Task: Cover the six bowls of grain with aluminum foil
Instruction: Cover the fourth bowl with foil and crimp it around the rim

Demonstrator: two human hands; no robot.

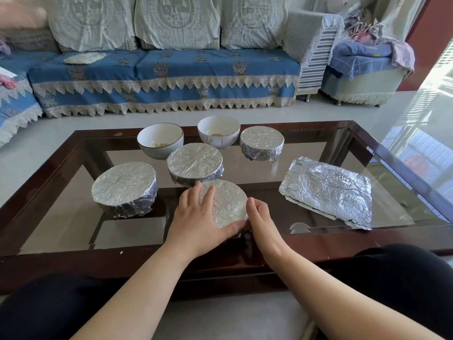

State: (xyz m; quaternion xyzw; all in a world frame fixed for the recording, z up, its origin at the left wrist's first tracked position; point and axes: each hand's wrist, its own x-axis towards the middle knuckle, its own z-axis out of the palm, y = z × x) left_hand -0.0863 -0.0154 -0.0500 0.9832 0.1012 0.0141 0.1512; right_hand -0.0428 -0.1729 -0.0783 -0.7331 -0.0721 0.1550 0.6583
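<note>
Six bowls stand on a glass coffee table (382, 153). Foil covers the left bowl (124, 190), the middle bowl (195, 165), the back right bowl (261, 143) and the nearest bowl (228, 204). Two white bowls at the back, one on the left (160, 141) and one on the right (218, 132), stand bare with a little grain inside. My left hand (198, 222) lies flat on the nearest bowl's foil top, thumb along its near rim. My right hand (259, 219) presses the foil against that bowl's right side with curled fingers. Loose crumpled foil sheets (328, 192) lie at the right.
The table has a dark wooden frame. Behind it stands a blue-covered sofa (164, 79) with lace trim, and an armchair (362, 69) sits at the back right. My knees in dark trousers are at the table's near edge.
</note>
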